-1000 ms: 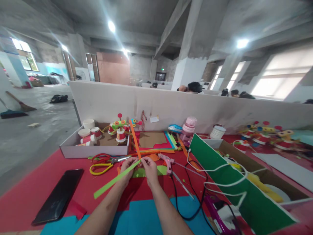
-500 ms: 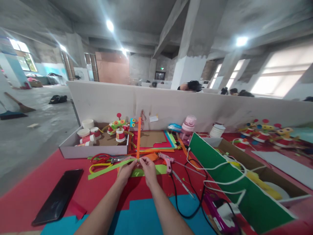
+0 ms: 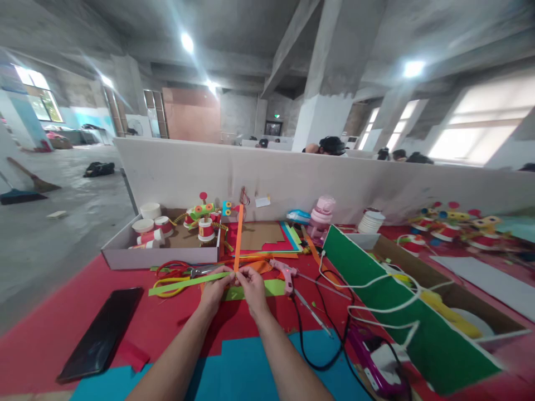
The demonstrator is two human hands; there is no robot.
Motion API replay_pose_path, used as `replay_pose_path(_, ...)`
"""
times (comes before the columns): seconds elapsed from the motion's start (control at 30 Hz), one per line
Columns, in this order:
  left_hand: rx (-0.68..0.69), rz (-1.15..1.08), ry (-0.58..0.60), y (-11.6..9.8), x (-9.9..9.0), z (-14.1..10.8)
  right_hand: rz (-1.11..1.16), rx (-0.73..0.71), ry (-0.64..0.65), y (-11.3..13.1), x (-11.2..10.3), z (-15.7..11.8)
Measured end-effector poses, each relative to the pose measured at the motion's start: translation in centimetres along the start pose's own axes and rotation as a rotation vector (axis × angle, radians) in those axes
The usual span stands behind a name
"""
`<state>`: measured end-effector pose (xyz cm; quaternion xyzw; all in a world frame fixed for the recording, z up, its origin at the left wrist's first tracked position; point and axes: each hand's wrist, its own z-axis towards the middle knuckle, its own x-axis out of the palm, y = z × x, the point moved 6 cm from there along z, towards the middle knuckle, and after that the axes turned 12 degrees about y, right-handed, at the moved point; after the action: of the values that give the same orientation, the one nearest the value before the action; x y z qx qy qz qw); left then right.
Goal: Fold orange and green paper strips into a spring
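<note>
My left hand point(image 3: 215, 294) pinches a green paper strip point(image 3: 184, 284) near its right end; the strip's free length points left. An orange paper strip point(image 3: 239, 239) stands up from the spot where both hands meet, with my right hand point(image 3: 252, 289) closed on its lower end. The strips meet at a corner, but the fingertips cover the joint. Beneath the hands lies a piece of light green paper point(image 3: 273, 288). Just right of them rests a pink glue gun point(image 3: 286, 274). Scissors with yellow and red handles point(image 3: 167, 288) lie behind the green strip.
A white tray point(image 3: 163, 257) holds paper cups and a cup robot figure point(image 3: 205, 223). At left is a black phone point(image 3: 100, 334). Blue sheets point(image 3: 242, 362) lie in front. On the right stand a green-sided box point(image 3: 401, 312), white cables and a purple power strip point(image 3: 374, 362).
The orange strip's top has tilted slightly right and dropped a little. The green strip's free end has risen slightly. Both hands stay together at the joint.
</note>
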<state>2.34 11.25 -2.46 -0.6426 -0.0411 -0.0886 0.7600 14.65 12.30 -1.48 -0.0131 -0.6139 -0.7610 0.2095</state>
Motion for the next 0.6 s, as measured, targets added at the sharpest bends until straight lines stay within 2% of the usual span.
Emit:
replay_pose_path(0.17, -0.024, -0.117, -0.023, 0.1, 0.2, 0.1, 0.051, 0.026, -0.006, -0.6, -0.2, 0.2)
replay_pose_path(0.4, -0.002, 0.082, -0.046, -0.4, -0.3, 0.1, 0.012, 0.075, 0.018, -0.5, -0.6, 0.3)
replay_pose_path(0.47, 0.004, 0.107, -0.049, -0.3, -0.3, 0.1, -0.002, 0.065, -0.007, -0.5, -0.9, 0.3)
replay_pose_path(0.6, -0.019, 0.013, -0.013, 0.3, 0.2, 0.4, 0.052, 0.027, -0.091, -0.7, -1.2, 0.2)
